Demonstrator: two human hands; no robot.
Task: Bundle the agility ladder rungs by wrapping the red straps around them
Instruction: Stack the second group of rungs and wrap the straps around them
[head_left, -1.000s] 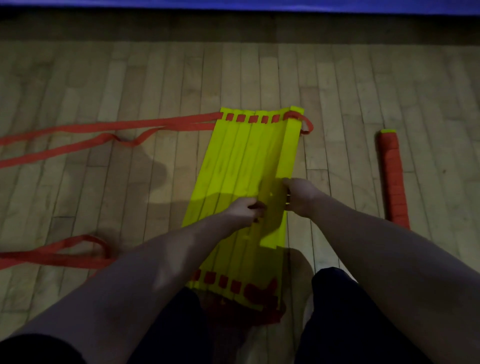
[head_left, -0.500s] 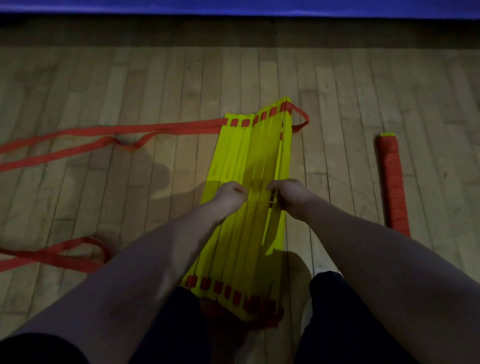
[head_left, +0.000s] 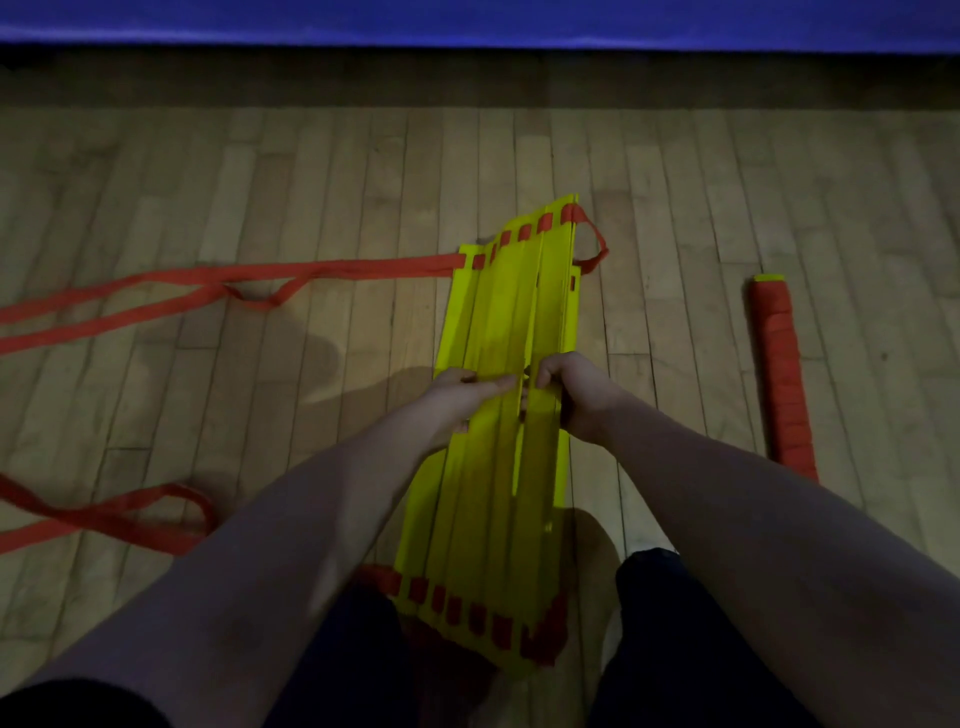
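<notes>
Red straps (head_left: 322, 270) run off the left edge; the right hand's (head_left: 576, 395) fingers tuck behind the rungs (head_left: 498, 322).

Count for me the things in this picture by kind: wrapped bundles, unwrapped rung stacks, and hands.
Wrapped red bundle: 1
Unwrapped yellow rung stack: 1
Hands on that stack: 2 (left hand, right hand)
Total: 4

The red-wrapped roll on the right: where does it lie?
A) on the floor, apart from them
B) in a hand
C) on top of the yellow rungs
A: the red-wrapped roll lies on the wooden floor, apart from the yellow rungs.
</notes>
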